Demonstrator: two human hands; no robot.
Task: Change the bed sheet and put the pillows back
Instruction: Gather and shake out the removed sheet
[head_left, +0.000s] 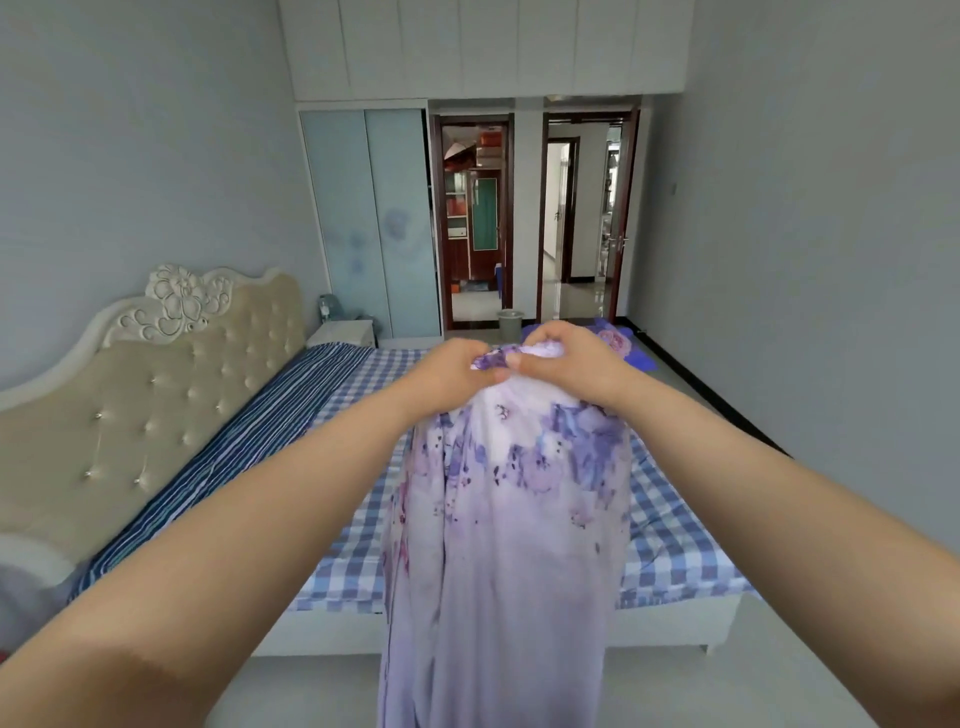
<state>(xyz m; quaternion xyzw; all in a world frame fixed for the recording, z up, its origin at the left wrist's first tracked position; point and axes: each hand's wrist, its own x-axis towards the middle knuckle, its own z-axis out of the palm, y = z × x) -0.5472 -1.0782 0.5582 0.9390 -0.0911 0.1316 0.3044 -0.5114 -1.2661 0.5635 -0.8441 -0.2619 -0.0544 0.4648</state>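
A purple floral bed sheet (509, 545) hangs bunched in front of me, reaching down toward the floor. My left hand (452, 371) and my right hand (566, 364) grip its top edge side by side, fingers curled into the cloth. Behind it lies the bed (670, 525), covered by a blue-and-white checked sheet, with a blue striped cloth (249, 441) along the headboard side. More purple floral fabric (618, 338) lies past the bed's far end. No pillows are visible.
A cream tufted headboard (130, 405) lines the left wall. A white nightstand (345, 332) and a sliding wardrobe (374, 223) stand beyond it. A grey bin (509, 321) sits by two open doorways. Bare floor (779, 670) runs along the bed's right side.
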